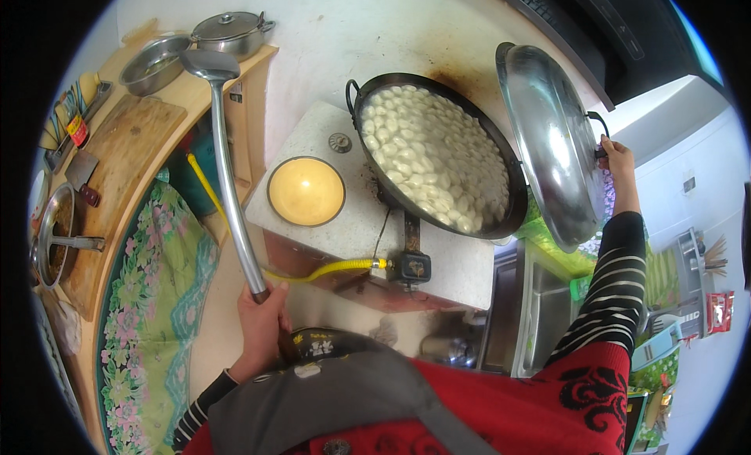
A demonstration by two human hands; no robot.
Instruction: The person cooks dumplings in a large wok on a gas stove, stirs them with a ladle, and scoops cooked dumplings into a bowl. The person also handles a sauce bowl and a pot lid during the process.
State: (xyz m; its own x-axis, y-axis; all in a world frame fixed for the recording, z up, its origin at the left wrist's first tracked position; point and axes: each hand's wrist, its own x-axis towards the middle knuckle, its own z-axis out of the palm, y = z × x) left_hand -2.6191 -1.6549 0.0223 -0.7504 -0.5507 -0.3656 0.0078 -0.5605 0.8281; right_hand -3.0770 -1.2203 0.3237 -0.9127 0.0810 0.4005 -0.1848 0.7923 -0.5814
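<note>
My left hand [263, 323] grips the handle of a long metal wok spatula [226, 156], its blade up and away from the wok. With my right hand [617, 157] I hold a large domed metal lid [550, 144] by its handle, tilted on edge to the right of the wok. A big black wok [513, 217] sits on the burner, full of many pale dumplings [434, 156] in cloudy liquid. To its left, a dark-rimmed bowl [306, 191], yellow inside, rests on the pale stove slab [463, 267].
A yellow gas hose [328, 269] runs to the burner valve [412, 267]. On the left counter are a cutting board [138, 123], a cleaver [82, 170], a metal basin [154, 65] and a lidded pot [232, 38]. A sink [543, 314] lies at right, below a range hood [587, 26].
</note>
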